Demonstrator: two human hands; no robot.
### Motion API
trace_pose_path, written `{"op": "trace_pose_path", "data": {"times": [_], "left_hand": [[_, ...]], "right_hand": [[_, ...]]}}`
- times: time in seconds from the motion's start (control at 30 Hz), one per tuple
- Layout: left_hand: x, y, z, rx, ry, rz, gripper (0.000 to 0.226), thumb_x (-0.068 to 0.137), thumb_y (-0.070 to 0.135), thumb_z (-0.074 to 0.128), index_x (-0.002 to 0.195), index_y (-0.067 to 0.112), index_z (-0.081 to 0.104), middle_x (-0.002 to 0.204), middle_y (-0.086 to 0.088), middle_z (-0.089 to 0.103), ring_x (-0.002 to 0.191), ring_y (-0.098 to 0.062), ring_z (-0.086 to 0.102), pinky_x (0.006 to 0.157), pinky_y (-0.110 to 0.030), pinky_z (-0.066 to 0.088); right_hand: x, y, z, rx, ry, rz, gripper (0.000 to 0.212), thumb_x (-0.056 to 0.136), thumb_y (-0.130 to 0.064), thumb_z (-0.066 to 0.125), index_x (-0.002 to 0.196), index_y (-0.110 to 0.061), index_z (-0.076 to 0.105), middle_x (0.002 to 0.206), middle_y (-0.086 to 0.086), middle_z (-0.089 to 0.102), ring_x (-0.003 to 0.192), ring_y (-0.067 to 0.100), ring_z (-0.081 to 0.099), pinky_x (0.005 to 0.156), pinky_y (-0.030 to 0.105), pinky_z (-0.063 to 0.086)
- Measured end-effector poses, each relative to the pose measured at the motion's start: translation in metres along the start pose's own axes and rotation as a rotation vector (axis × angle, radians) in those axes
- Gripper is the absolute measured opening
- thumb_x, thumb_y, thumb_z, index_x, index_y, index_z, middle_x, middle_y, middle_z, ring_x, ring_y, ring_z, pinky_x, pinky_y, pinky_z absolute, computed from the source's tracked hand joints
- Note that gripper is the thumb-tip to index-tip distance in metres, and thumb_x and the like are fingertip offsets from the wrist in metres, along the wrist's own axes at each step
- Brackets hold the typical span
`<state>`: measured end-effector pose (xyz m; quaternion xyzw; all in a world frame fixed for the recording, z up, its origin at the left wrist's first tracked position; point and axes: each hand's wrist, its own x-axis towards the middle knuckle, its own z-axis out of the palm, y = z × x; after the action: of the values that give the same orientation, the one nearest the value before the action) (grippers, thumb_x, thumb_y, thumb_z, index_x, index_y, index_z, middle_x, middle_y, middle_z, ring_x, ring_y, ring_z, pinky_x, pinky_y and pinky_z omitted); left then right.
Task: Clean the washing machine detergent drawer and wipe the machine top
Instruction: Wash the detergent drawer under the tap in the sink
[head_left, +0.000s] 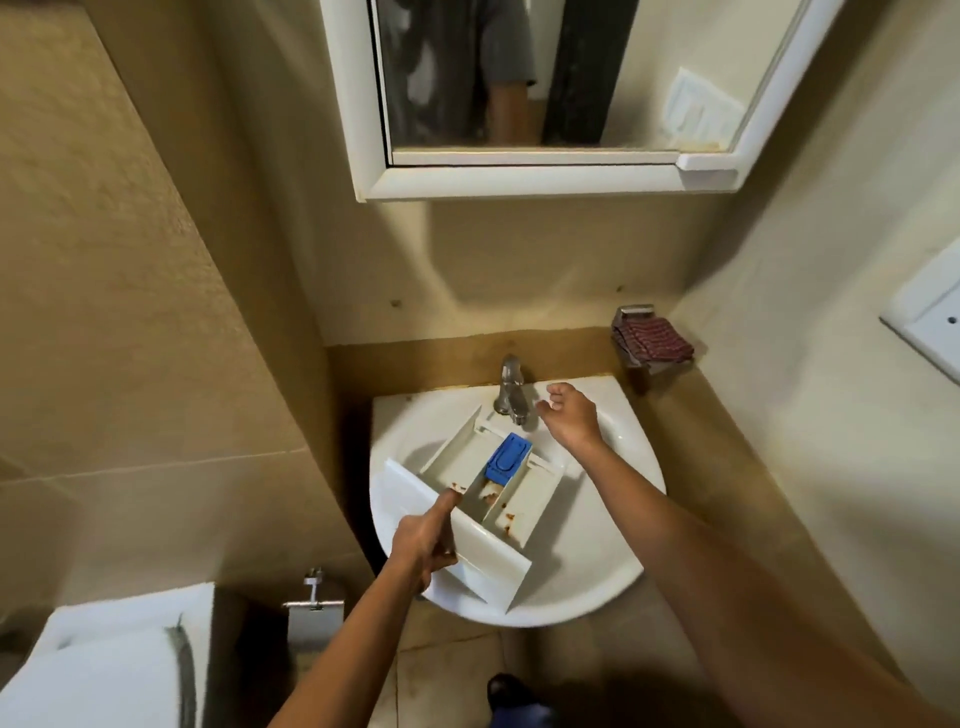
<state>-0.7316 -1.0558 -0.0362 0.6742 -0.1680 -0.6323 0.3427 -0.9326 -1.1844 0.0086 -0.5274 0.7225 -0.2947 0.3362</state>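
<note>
A white detergent drawer with a blue insert and brown stains in its compartments lies across the white sink. My left hand grips the drawer's front panel, its index finger stretched along the panel's top edge. My right hand hovers with loosely curled fingers just right of the metal tap, holding nothing and apart from it. No water is seen running.
A folded red striped cloth sits on a wall holder at the back right. A mirror cabinet hangs above the sink. A toilet cistern and paper holder are at lower left. Tiled walls close in on both sides.
</note>
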Motion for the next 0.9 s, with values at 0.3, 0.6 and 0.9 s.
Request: {"op": "trace_pose_path", "data": {"times": [0.3,0.6,0.9], "left_hand": [[0.017,0.003,0.027,-0.008,0.077,0.001,0.049,0.077,0.04,0.073,0.098,-0.003,0.06,0.076,-0.009,0.058,0.074,-0.024,0.061,0.062,-0.034,0.059],[0.018,-0.012,0.036,-0.069,0.061,0.016,0.064,0.059,0.048,0.077,0.102,0.003,0.061,0.103,-0.02,0.069,0.095,-0.032,0.069,0.076,-0.045,0.06],[0.016,-0.029,0.051,-0.154,0.018,0.05,0.088,0.052,0.048,0.079,0.126,0.011,0.049,0.111,-0.011,0.068,0.099,-0.027,0.067,0.075,-0.042,0.06]], "right_hand": [[0.067,-0.016,0.023,-0.164,-0.213,-0.239,0.038,0.085,-0.007,0.067,0.122,-0.006,0.062,0.108,0.008,0.068,0.089,0.015,0.063,0.065,0.008,0.037],[0.084,-0.006,0.026,-0.235,-0.134,-0.331,0.023,0.089,-0.003,0.062,0.112,-0.002,0.066,0.111,0.01,0.069,0.091,0.018,0.068,0.08,0.023,0.054],[0.092,-0.001,0.013,-0.17,-0.172,-0.381,0.031,0.085,0.007,0.061,0.116,0.001,0.064,0.117,0.015,0.066,0.105,0.025,0.064,0.09,0.017,0.041]]}}
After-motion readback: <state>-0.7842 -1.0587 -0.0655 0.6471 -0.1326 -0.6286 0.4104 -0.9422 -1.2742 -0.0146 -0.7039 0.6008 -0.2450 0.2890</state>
